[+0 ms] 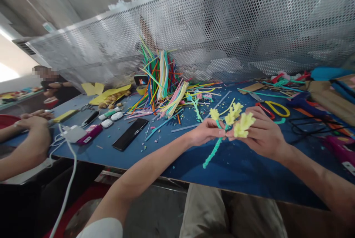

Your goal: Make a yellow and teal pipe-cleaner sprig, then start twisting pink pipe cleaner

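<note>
Above the front of the blue table I hold a pipe-cleaner flower (213, 153) with a twisted teal stem and several fuzzy yellow blossoms. My left hand (203, 131) pinches the stem between thumb and fingertips, just below the leftmost blossom. From the other side, my right hand (263, 134) closes its fingers at the same joint, partly hidden behind the yellow blossom (244, 125) nearest me. The stem's lower end slants down to the left, free of both hands. Another small pipe-cleaner flower (197, 108), teal with blue and pink tops, lies on the table beyond my left hand.
Bundled pipe cleaners (163, 75) stand against the perforated metal screen (222, 27). Left of my hands lie a black phone (130, 134), a purple power strip (90, 134) and a white cable (73, 167). Scissors (277, 108) and pliers (262, 106) lie right. Another person's hands (36, 119) rest far left.
</note>
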Demonstrator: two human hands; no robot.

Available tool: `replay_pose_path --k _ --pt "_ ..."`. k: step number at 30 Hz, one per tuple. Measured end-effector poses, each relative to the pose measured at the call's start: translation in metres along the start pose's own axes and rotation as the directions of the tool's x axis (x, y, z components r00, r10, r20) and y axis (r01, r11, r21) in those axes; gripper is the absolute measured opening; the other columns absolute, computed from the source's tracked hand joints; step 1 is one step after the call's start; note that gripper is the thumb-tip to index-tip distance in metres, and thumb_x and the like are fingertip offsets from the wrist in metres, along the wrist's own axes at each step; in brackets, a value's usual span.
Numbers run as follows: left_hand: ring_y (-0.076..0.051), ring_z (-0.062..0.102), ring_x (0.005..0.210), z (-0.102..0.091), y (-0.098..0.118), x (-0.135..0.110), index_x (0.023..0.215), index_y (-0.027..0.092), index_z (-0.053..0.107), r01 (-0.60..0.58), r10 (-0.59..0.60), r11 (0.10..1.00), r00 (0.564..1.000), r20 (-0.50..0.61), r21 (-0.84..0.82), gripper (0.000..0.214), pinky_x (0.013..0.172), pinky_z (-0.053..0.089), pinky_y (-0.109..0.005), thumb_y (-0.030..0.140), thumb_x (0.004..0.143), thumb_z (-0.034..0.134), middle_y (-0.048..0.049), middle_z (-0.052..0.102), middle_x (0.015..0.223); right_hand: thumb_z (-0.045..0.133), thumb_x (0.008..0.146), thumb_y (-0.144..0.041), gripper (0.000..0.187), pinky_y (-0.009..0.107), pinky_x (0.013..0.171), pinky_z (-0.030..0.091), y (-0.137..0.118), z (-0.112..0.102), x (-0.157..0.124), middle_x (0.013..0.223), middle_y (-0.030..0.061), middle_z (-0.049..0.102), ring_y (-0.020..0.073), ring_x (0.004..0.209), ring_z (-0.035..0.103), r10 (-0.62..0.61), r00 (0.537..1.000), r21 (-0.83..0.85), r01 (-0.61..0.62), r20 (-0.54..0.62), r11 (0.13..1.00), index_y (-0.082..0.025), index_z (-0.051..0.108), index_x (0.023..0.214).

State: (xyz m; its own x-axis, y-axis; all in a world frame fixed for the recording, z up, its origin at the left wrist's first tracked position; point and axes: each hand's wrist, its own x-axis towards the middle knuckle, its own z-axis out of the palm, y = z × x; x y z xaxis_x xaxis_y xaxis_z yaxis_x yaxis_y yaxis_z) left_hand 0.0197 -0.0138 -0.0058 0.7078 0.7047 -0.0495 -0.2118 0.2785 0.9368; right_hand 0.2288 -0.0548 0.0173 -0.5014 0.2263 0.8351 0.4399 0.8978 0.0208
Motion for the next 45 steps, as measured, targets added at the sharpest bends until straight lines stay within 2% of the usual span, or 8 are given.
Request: replay_pose_path --k 5,13,17,21,26,31,38,45 --pt "-0.009 0.055 0.053 -0.002 0.005 -0.001 0.064 0.012 0.068 -0.053 0.054 0.997 0.998 -0.019 0.054 0.035 0.055 0.036 -0.023 0.037 0.052 0.089 -0.0017 0.064 0.061 0.066 0.079 -0.007 0.018 0.045 0.084 0.046 0.005 0.001 -0.005 0.076 0.0023 0.065 0.0215 0.082 0.055 -0.03 0.999 -0.138 0.033 0.018 0.99 -0.023 0.059 0.082" --pt "-0.009 0.056 0.06 -0.007 0.007 0.001 0.07 0.015 0.071 -0.269 0.313 0.92 0.942 -0.122 0.284 0.028 0.062 0.043 -0.025 0.04 0.065 0.084 -0.0012 0.065 0.066 0.071 0.078 -0.027 0.013 0.039 0.073 0.048 0.013 0.012 -0.008 0.074 0.0086 0.069 0.0234 0.074 0.062 0.267 0.955 -0.29 -0.293 -0.126 0.911 -0.017 0.065 0.074" --pt "-0.011 0.058 0.066 -0.012 0.006 0.002 0.078 0.016 0.074 -0.376 0.495 0.751 0.864 -0.087 0.543 0.023 0.063 0.044 -0.026 0.039 0.076 0.076 -0.0035 0.069 0.077 0.064 0.086 -0.032 0.017 0.037 0.08 0.05 0.015 0.017 -0.011 0.083 0.0068 0.075 0.024 0.084 0.067 0.507 0.855 -0.012 -0.509 0.109 0.861 -0.02 0.074 0.082" --pt "-0.014 0.063 0.075 -0.016 0.003 0.005 0.086 0.018 0.073 -0.434 0.673 0.533 0.738 -0.053 0.726 0.02 0.065 0.048 -0.027 0.037 0.083 0.069 -0.005 0.071 0.085 0.067 0.084 -0.039 0.022 0.036 0.089 0.049 0.012 0.021 -0.01 0.097 0.0041 0.075 0.0246 0.096 0.067 0.697 0.635 0.417 -0.763 0.335 0.495 -0.024 0.077 0.096" --pt "-0.016 0.066 0.081 -0.023 0.007 0.008 0.082 0.021 0.071 -0.428 0.771 0.124 0.61 0.185 0.895 0.017 0.08 0.05 -0.034 0.037 0.085 0.068 -0.0027 0.072 0.081 0.078 0.073 -0.04 0.024 0.03 0.079 0.048 0.005 0.032 -0.009 0.084 0.0007 0.071 0.0172 0.082 0.062 0.805 0.372 0.671 -0.74 0.463 -0.044 -0.023 0.075 0.091" --pt "-0.017 0.064 0.08 -0.028 0.011 0.008 0.085 0.024 0.072 -0.342 0.726 -0.144 0.601 0.334 0.928 0.017 0.08 0.044 -0.035 0.041 0.083 0.07 -0.002 0.074 0.088 0.082 0.069 -0.036 0.024 0.027 0.071 0.045 0.002 0.048 -0.013 0.081 -0.0022 0.063 0.0115 0.072 0.052 0.803 0.363 0.785 -0.587 0.472 -0.196 -0.024 0.07 0.086" --pt "-0.022 0.061 0.091 -0.025 0.008 0.004 0.089 0.028 0.076 -0.246 0.634 0.135 0.766 0.107 0.96 0.018 0.094 0.038 -0.039 0.043 0.081 0.07 -0.0051 0.074 0.098 0.083 0.068 -0.036 0.029 0.029 0.07 0.045 -0.001 0.055 -0.015 0.081 -0.0003 0.061 0.0142 0.074 0.052 0.869 0.316 0.793 -0.595 0.381 -0.131 -0.02 0.067 0.087" --pt "-0.023 0.059 0.093 -0.015 0.009 0.002 0.08 0.027 0.076 -0.255 0.62 0.373 0.784 -0.036 0.892 0.018 0.096 0.039 -0.039 0.045 0.076 0.073 -0.0048 0.072 0.092 0.079 0.073 -0.037 0.024 0.03 0.072 0.044 0.0 0.056 -0.016 0.075 -0.0001 0.059 0.0147 0.075 0.052 0.861 0.39 0.802 -0.596 0.327 -0.035 -0.018 0.065 0.075"
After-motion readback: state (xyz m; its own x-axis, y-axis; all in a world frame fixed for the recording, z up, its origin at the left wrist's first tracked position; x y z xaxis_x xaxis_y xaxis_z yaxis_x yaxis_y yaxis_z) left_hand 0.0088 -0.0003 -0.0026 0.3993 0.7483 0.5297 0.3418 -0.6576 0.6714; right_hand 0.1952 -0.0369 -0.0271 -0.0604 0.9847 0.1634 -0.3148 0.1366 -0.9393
